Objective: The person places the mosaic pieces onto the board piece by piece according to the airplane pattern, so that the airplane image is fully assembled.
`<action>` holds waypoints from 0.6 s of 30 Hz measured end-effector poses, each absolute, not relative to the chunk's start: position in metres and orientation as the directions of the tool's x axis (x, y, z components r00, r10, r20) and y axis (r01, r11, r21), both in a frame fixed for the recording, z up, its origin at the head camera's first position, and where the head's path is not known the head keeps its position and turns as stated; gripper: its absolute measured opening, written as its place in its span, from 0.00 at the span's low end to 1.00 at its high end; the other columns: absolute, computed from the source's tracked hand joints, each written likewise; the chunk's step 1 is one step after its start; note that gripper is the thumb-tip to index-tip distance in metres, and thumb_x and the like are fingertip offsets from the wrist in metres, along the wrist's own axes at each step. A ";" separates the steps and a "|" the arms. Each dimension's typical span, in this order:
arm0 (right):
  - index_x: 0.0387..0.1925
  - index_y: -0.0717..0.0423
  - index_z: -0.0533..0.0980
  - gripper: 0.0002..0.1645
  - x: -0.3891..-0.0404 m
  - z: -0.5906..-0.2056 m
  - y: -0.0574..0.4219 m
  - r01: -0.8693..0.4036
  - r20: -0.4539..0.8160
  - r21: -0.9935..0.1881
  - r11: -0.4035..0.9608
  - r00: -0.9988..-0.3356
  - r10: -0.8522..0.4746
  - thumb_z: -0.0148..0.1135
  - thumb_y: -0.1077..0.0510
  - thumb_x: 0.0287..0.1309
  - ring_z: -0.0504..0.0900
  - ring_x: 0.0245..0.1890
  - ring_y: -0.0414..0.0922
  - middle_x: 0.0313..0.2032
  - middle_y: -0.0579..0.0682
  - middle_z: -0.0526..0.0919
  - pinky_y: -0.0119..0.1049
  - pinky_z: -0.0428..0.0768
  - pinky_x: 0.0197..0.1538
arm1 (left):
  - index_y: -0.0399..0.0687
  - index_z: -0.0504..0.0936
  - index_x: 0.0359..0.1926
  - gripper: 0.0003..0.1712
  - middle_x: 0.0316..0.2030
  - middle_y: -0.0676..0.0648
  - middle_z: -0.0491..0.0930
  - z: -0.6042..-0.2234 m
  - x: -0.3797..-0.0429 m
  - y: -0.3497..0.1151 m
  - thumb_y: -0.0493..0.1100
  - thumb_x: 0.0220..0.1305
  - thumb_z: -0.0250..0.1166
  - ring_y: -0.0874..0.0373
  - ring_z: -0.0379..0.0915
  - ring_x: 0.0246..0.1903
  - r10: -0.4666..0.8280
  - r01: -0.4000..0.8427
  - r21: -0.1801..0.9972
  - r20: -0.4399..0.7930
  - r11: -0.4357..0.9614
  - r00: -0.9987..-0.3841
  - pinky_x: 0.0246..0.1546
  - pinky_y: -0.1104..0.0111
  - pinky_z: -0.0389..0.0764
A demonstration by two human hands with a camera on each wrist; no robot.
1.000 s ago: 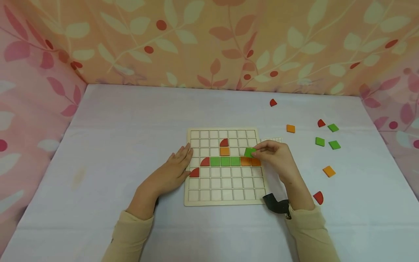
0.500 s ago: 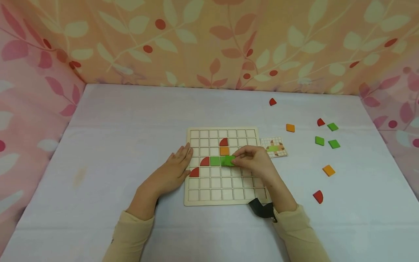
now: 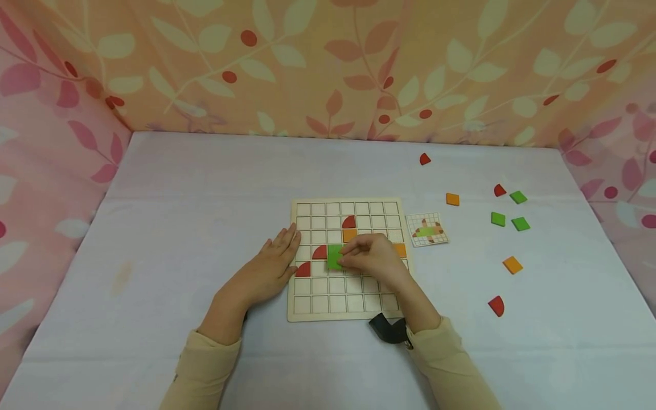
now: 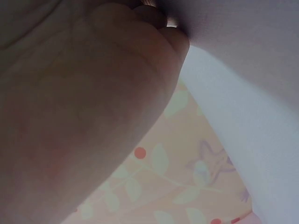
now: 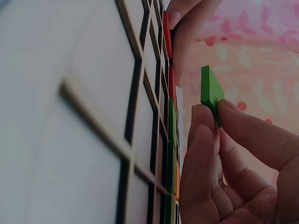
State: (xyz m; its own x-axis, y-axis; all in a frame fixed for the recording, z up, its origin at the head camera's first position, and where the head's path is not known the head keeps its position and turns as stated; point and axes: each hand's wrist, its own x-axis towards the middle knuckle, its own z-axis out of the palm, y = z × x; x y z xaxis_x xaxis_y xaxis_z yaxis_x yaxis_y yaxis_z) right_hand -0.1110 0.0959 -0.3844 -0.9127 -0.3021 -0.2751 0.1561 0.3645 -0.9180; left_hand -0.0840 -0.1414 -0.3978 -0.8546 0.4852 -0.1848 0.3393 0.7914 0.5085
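My right hand (image 3: 376, 259) pinches a green square tile (image 3: 333, 257) between thumb and fingertips. In the right wrist view that tile (image 5: 211, 91) is raised off the grid board (image 5: 133, 140), apart from it. The wooden board (image 3: 338, 320) carries red quarter-round tiles (image 3: 320, 251), an orange tile (image 3: 349, 234) and another orange tile (image 3: 400, 250) at its right edge. Green tiles (image 5: 172, 123) in the grid show in the right wrist view; from the head, my right hand hides part of that row. My left hand (image 3: 269, 262) lies flat, its straight fingers touching the board's left edge.
A small pattern card (image 3: 427, 229) lies beside the board's right edge. Farther right are loose green tiles (image 3: 498, 218), orange tiles (image 3: 512, 265) and red quarter-round tiles (image 3: 496, 306). A floral cloth (image 3: 328, 68) stands behind the white table.
My right hand has carried the green tile leftward across the board, from above the right orange tiles to near the red ones. The pattern card has come into sight. My left hand has stayed put.
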 end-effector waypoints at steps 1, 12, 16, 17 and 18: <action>0.33 0.66 0.81 0.08 -0.111 -0.384 0.094 0.165 -0.283 -0.918 0.360 -0.909 -0.304 0.69 0.66 0.48 0.82 0.25 0.43 0.25 0.51 0.83 0.33 0.81 0.32 | 0.33 0.46 0.71 0.36 0.73 0.39 0.36 -0.398 -0.084 -0.141 0.41 0.70 0.51 0.45 0.32 0.71 0.484 0.338 0.509 -0.185 0.792 -0.855 0.68 0.49 0.42; 0.30 0.63 0.80 0.07 -0.109 -0.386 0.078 0.162 -0.299 -0.898 0.408 -0.907 -0.298 0.70 0.67 0.46 0.82 0.24 0.42 0.23 0.49 0.83 0.34 0.82 0.32 | 0.35 0.45 0.72 0.36 0.73 0.41 0.35 -0.399 -0.085 -0.141 0.42 0.71 0.51 0.47 0.31 0.72 0.474 0.325 0.505 -0.198 0.800 -0.858 0.68 0.50 0.42; 0.28 0.64 0.80 0.06 -0.109 -0.387 0.075 0.150 -0.293 -0.897 0.415 -0.906 -0.304 0.70 0.68 0.46 0.82 0.22 0.42 0.23 0.50 0.83 0.34 0.82 0.30 | 0.34 0.46 0.72 0.36 0.73 0.40 0.36 -0.399 -0.085 -0.141 0.42 0.71 0.51 0.46 0.31 0.72 0.476 0.329 0.502 -0.196 0.800 -0.857 0.68 0.49 0.42; 0.28 0.64 0.80 0.06 -0.109 -0.387 0.074 0.144 -0.290 -0.895 0.422 -0.907 -0.305 0.70 0.68 0.46 0.82 0.22 0.42 0.22 0.50 0.83 0.34 0.82 0.30 | 0.34 0.46 0.72 0.36 0.73 0.40 0.36 -0.399 -0.085 -0.141 0.42 0.71 0.51 0.46 0.31 0.72 0.477 0.330 0.503 -0.195 0.799 -0.857 0.68 0.49 0.42; 0.28 0.64 0.80 0.06 -0.109 -0.388 0.073 0.137 -0.286 -0.893 0.429 -0.908 -0.306 0.70 0.68 0.45 0.83 0.22 0.42 0.22 0.50 0.83 0.34 0.82 0.29 | 0.34 0.46 0.72 0.36 0.73 0.40 0.36 -0.398 -0.085 -0.141 0.42 0.71 0.51 0.46 0.31 0.72 0.477 0.330 0.503 -0.196 0.799 -0.857 0.68 0.49 0.42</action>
State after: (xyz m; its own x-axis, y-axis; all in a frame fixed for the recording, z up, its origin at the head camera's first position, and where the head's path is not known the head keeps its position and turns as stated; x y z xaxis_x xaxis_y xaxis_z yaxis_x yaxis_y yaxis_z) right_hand -0.1092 0.0732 -0.3879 -0.9081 -0.3058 -0.2861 0.1369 0.4289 -0.8929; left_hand -0.0848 -0.1411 -0.3982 -0.8567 0.4769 -0.1964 0.3295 0.7990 0.5029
